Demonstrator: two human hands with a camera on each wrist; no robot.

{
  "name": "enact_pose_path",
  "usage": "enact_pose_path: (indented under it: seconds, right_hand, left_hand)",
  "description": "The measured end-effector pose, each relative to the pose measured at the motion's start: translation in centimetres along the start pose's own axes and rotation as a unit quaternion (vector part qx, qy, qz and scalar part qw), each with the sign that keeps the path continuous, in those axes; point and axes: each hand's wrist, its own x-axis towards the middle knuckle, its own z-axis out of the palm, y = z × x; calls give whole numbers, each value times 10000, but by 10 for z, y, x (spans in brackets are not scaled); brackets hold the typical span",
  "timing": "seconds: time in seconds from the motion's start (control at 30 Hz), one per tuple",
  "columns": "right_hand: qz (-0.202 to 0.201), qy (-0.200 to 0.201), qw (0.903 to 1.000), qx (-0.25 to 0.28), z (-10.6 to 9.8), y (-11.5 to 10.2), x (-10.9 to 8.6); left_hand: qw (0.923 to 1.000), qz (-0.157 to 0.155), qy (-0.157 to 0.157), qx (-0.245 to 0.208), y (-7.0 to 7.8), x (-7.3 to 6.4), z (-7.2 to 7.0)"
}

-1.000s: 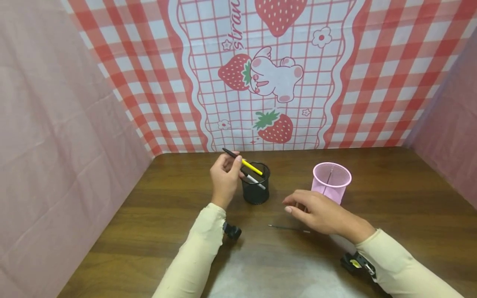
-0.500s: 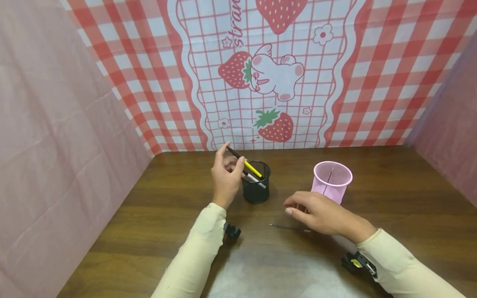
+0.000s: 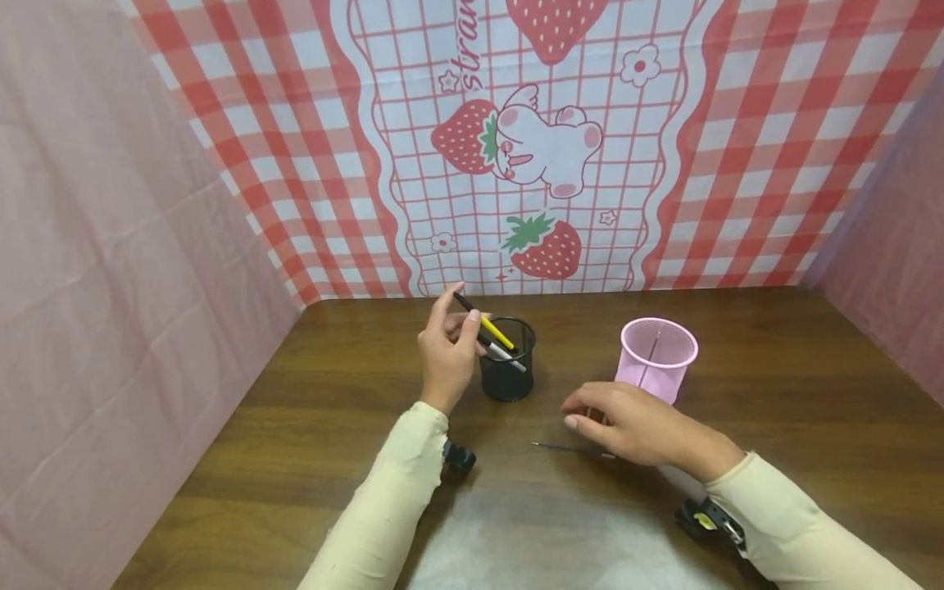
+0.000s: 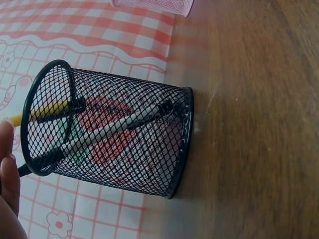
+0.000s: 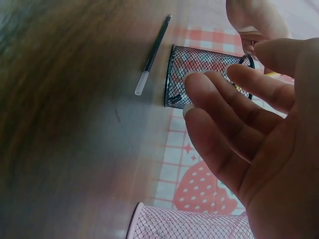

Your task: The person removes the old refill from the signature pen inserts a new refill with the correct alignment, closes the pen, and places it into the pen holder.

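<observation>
My left hand [image 3: 448, 360] pinches a yellow pen with a black end [image 3: 497, 333], the index finger stretched up to its top end. The pen slants down through the mouth of a black mesh pen cup [image 3: 506, 385]. A white pen with black ends [image 4: 94, 138] leans inside the same cup, its black upper end by my left fingers. My right hand [image 3: 637, 422] hovers with loosely bent fingers and nothing between them. Below its fingertips a thin dark pen refill with a clear end [image 5: 155, 52] lies on the table.
A pink mesh pen cup [image 3: 667, 381] stands behind my right hand, with a thin dark stick [image 3: 652, 354] leaning in it. The brown wooden table [image 3: 324, 426] ends at a red-and-white checked cloth [image 3: 310, 147] behind. Pink cloth [image 3: 147, 246] hangs at both sides.
The yellow pen has slid a little lower into the black cup. My left index finger has straightened up to the pen's top. The right hand has barely moved.
</observation>
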Motion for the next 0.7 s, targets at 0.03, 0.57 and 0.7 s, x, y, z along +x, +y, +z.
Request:
enact_pose_path:
  seconds: [0.03, 0.57, 0.7]
  right_hand:
    - [10, -23, 10000, 3, 0, 0, 0]
    - [102, -290, 9995, 63, 1, 0, -1]
    - [71, -308, 9995, 61, 2, 1, 0]
  left_hand:
    - [10000, 32, 14, 6, 0, 0, 0]
    - [9997, -77, -67, -208, -5, -2, 2]
    - [9998, -54, -58, -173, -5, -3, 3]
